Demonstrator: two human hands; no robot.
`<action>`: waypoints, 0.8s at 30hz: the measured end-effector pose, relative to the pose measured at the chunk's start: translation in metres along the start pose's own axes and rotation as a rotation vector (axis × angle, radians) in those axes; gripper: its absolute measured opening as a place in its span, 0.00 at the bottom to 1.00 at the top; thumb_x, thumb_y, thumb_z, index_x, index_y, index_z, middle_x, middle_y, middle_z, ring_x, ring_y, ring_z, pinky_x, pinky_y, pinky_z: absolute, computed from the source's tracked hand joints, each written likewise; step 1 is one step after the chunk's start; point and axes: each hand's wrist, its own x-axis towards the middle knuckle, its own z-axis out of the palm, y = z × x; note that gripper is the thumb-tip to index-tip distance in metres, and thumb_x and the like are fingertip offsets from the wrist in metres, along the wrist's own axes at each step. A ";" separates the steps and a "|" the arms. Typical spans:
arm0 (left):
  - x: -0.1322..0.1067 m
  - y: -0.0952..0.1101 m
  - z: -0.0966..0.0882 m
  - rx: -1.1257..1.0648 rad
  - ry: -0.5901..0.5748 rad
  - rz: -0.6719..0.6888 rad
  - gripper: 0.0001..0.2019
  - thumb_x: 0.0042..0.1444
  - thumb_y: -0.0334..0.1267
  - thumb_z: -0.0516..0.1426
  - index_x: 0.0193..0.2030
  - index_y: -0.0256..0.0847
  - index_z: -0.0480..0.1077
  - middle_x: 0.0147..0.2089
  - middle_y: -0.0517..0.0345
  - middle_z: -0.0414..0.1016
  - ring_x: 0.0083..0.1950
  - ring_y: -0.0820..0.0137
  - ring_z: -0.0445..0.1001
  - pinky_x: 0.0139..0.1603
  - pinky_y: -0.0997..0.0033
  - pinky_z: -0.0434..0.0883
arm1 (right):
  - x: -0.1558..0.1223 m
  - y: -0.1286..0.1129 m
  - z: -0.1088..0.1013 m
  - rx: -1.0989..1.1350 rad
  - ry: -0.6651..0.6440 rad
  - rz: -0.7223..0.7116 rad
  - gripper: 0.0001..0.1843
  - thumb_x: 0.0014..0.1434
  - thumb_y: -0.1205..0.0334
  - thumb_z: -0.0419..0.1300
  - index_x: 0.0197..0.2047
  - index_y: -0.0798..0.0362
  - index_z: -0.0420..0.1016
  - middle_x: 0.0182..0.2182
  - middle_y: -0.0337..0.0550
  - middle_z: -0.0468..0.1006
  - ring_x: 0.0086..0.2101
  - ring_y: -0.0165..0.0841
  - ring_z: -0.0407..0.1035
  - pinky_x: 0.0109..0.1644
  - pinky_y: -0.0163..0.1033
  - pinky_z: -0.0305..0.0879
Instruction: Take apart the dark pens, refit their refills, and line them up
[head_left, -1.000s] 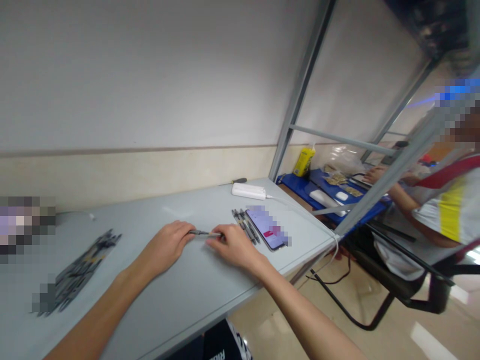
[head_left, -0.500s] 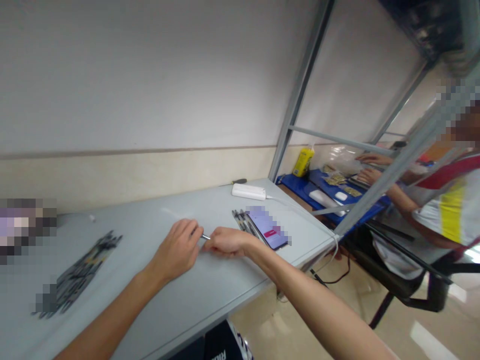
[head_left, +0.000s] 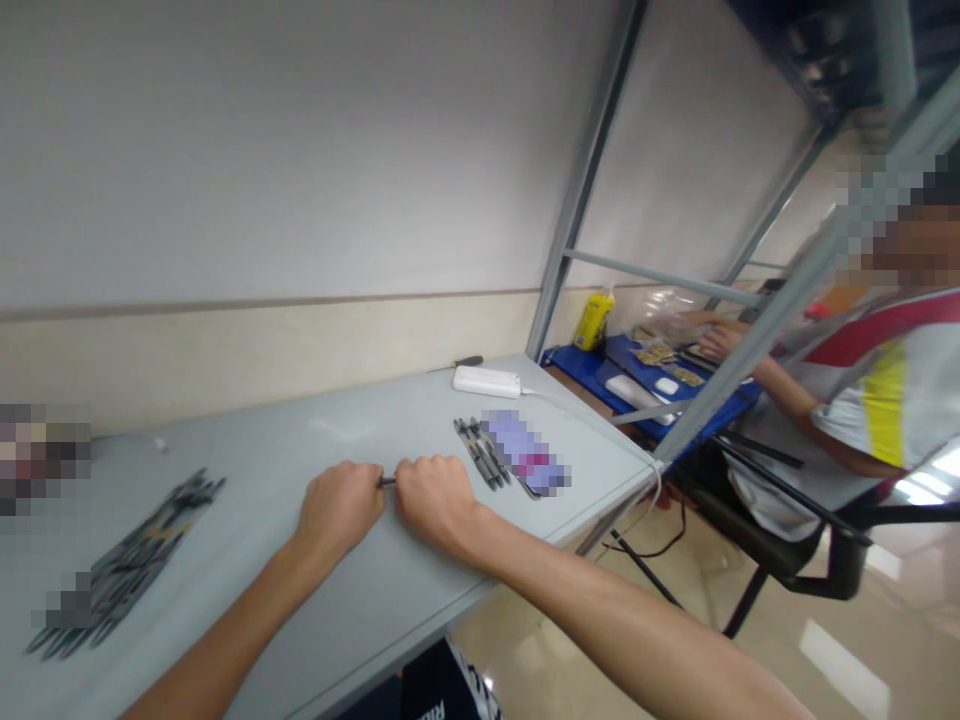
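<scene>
Over the light grey desk point(head_left: 330, 620), my left hand point(head_left: 341, 508) and my right hand point(head_left: 435, 505) are both closed around a dark pen point(head_left: 387, 482). Only a short piece of it shows between the two fists; the rest is hidden in the fingers. Several dark pens point(head_left: 139, 560) lie in a bundle to the left of my left hand. Beyond my right hand a smaller group of pens point(head_left: 484, 452) rests beside a phone point(head_left: 525, 452) with its screen lit.
A white power bank point(head_left: 486, 382) with a cable and a screwdriver point(head_left: 466, 362) lie near the wall. Metal frame posts point(head_left: 592, 180) rise at the desk's right end. Beyond them a person point(head_left: 832, 400) sits at a blue-covered table point(head_left: 570, 358). A dark box point(head_left: 442, 685) stands below the desk edge.
My hands have drawn closer together, with both fists tighter and less of the pen showing between them. The view has shifted slightly to the right.
</scene>
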 end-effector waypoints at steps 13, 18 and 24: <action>0.003 -0.015 0.008 -0.389 0.095 0.323 0.14 0.60 0.45 0.45 0.33 0.42 0.66 0.33 0.53 0.72 0.36 0.64 0.71 0.36 0.69 0.62 | 0.006 0.018 0.023 -0.045 0.070 0.087 0.12 0.60 0.66 0.47 0.38 0.57 0.71 0.32 0.55 0.78 0.34 0.41 0.75 0.33 0.41 0.66; 0.003 -0.016 0.005 -0.400 -0.062 0.270 0.16 0.61 0.44 0.43 0.29 0.43 0.65 0.27 0.56 0.72 0.29 0.65 0.69 0.31 0.70 0.59 | 0.004 0.021 0.026 -0.053 0.091 0.026 0.12 0.62 0.65 0.46 0.38 0.56 0.69 0.31 0.52 0.78 0.32 0.40 0.73 0.33 0.40 0.63; 0.000 -0.019 0.000 -0.715 -0.136 0.233 0.19 0.59 0.48 0.44 0.24 0.42 0.64 0.23 0.60 0.69 0.27 0.68 0.67 0.30 0.71 0.60 | 0.000 0.018 0.026 -0.096 0.198 -0.022 0.10 0.63 0.63 0.47 0.39 0.55 0.69 0.34 0.50 0.75 0.38 0.39 0.68 0.41 0.43 0.59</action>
